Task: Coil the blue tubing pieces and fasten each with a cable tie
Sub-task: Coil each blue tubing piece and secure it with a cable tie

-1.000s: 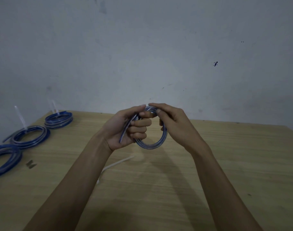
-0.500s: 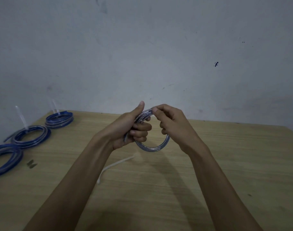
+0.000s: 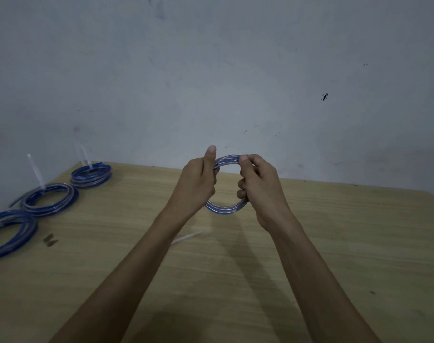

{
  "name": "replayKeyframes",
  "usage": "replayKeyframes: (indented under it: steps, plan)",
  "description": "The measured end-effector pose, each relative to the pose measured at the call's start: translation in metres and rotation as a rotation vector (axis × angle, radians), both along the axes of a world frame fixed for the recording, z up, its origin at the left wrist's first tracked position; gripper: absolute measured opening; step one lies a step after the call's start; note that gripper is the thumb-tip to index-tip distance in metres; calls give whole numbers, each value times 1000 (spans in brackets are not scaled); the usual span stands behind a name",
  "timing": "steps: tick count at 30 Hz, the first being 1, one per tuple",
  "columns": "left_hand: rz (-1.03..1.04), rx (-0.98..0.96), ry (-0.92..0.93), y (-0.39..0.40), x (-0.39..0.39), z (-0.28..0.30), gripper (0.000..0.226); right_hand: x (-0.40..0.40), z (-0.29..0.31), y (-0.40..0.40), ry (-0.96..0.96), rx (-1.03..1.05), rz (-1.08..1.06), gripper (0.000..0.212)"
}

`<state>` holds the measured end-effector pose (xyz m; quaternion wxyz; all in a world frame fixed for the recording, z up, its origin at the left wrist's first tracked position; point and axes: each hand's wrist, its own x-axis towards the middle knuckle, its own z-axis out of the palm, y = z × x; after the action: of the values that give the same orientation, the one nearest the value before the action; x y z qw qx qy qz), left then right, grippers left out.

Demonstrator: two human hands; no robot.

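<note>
Above the bench [image 3: 334,243], both hands grip the blue tubing coil [image 3: 224,209]: left hand [image 3: 198,184] thumb up, right hand [image 3: 259,186] fingers curled.

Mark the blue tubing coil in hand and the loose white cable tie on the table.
blue tubing coil in hand [image 3: 223,209], head view, lower arc.
loose white cable tie [image 3: 187,237], head view, strap by left forearm.

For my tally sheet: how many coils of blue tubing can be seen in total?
4. One coil is held in the air between the left hand and right hand. Three lie along the table's left edge: far, middle, near, partly cut off.
</note>
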<state>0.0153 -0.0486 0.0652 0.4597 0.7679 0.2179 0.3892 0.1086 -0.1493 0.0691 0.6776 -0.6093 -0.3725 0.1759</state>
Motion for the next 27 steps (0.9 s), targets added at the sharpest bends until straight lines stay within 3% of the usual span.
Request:
replayKeyframes:
  steps: [6, 9, 12, 16, 22, 27]
  plan:
    - [-19, 56, 214, 17, -11, 6, 50, 4, -13, -1, -697, -245, 16, 23]
    - [-107, 67, 356, 20, -23, 9, 55, 1, -17, 3, -922, -342, 15, 29]
    - [-9, 164, 369, 20, -32, 2, 60, -8, -21, 10, -987, -443, 25, 30]
    - [103, 406, 315, 23, -56, -27, 45, -20, -30, 18, -1028, -510, 23, 31]
    - [80, 315, 457, 26, -91, -69, 31, -46, -43, 22, -919, -606, 56, 35]
    - [174, 440, 650, 37, -109, -81, 35, -66, -61, 31, -952, -590, 110, 32]
